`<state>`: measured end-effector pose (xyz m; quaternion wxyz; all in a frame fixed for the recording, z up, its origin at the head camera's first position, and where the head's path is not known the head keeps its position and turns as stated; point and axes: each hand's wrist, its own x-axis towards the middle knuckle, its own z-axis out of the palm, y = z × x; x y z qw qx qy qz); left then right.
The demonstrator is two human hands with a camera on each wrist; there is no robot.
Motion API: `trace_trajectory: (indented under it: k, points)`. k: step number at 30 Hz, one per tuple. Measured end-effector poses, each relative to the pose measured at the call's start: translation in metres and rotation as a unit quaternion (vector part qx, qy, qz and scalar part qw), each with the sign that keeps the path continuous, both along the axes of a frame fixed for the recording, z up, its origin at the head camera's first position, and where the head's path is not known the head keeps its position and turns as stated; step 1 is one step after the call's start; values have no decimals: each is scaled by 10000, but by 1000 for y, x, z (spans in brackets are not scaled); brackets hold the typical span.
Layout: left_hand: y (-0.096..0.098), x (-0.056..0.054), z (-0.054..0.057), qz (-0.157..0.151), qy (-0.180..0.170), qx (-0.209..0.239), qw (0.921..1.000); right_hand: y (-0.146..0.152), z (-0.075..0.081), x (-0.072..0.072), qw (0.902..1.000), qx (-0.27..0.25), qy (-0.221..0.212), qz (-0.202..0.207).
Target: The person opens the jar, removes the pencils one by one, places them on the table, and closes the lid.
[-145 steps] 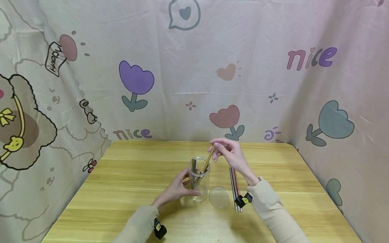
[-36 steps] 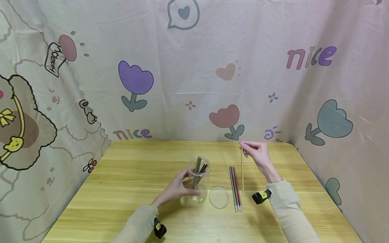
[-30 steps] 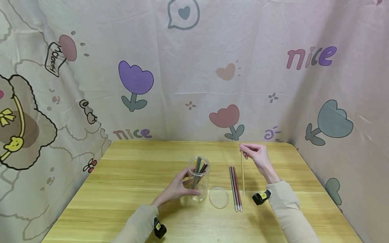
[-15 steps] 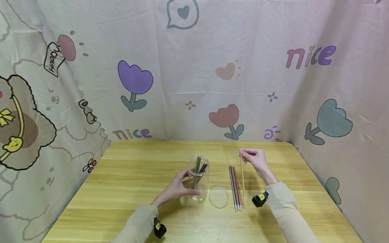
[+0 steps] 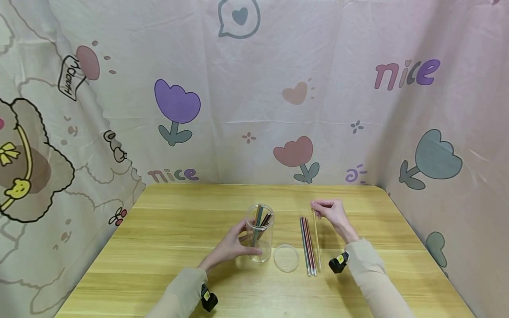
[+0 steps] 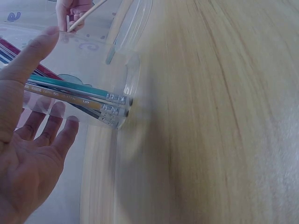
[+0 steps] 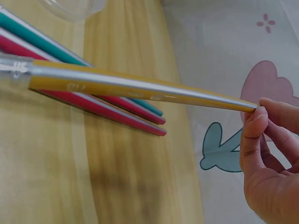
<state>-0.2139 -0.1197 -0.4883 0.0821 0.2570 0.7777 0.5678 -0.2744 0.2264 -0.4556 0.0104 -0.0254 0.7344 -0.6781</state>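
My left hand (image 5: 230, 247) grips a clear jar (image 5: 267, 251) standing on the table, thumb on the near side. Several pencils (image 5: 259, 218) lean inside it; the left wrist view shows teal and yellow pencils (image 6: 70, 84) with their eraser ends at the bottom. Between thumb and fingertips, my right hand (image 5: 333, 215) pinches the top end of a yellow pencil (image 5: 317, 238). That pencil slants down with its metal-banded end low, just right of a row of red and teal pencils (image 5: 307, 247). Whether its low end touches the table I cannot tell.
A round clear lid (image 5: 286, 259) lies on the wooden table (image 5: 179, 229) between the jar and the pencil row. Printed cloth (image 5: 238, 88) hangs behind the table and along both sides.
The yellow pencil has come out of the jar in my right hand, moved right past the row, and been lowered beside it. My left hand and the jar stay nearly still.
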Motion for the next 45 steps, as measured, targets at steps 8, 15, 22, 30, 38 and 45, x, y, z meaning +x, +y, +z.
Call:
trace_trajectory:
  k: [8,15,22,30,38,45]
  points:
    - [0,0,1,-50,29,0,10000,-1,-7,0,9995,256,-164,-11]
    - [0,0,1,-68,21,4,10000,-2,-13,-1,9987,421,-279,-16]
    - [0,0,1,-83,58,-22,9999,-1,-16,-1,9983,393,-436,62]
    - [0,1,1,-65,44,-9,10000,0,-19,0,9974,332,-627,101]
    - [0,0,0,-64,62,-46,9999,0,-27,-1,9964,525,-663,109]
    - [0,-1,-1,-64,45,-22,10000,-1,-31,-1,9953,599,-743,145]
